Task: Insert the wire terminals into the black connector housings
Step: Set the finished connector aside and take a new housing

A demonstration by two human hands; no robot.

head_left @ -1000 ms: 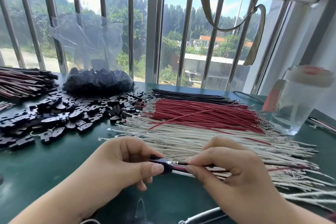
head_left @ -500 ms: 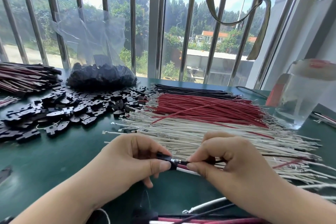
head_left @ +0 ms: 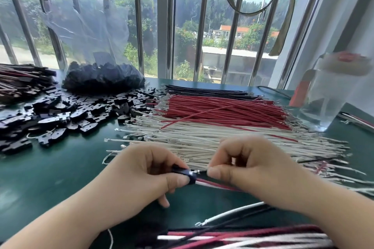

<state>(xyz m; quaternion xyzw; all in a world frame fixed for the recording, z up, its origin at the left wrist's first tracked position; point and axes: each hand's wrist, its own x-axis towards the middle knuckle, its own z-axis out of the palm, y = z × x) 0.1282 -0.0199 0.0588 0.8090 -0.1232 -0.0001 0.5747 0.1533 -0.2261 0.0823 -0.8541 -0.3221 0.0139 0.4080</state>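
My left hand (head_left: 145, 174) pinches a small black connector housing (head_left: 189, 176) between thumb and fingers, low in the middle of the view. A red and a white wire (head_left: 208, 183) run out of its right side. My right hand (head_left: 249, 166) pinches a wire just behind its metal terminal (head_left: 197, 172), whose tip touches the housing's opening. Rows of loose white wires (head_left: 202, 139), red wires (head_left: 222, 107) and black wires (head_left: 206, 92) lie on the green table behind my hands. Loose black housings (head_left: 66, 113) are spread at the left.
A clear plastic bag of black housings (head_left: 103, 79) stands at the back left against the barred window. Finished wire sets (head_left: 22, 81) are piled at the far left. A clear water bottle (head_left: 332, 95) stands at the right. More wires (head_left: 242, 236) lie at the near edge.
The view has tilted down and my hands sit a little higher in it. The terminal in my right hand has moved left, closer into the housing. The near-edge wires have come into view.
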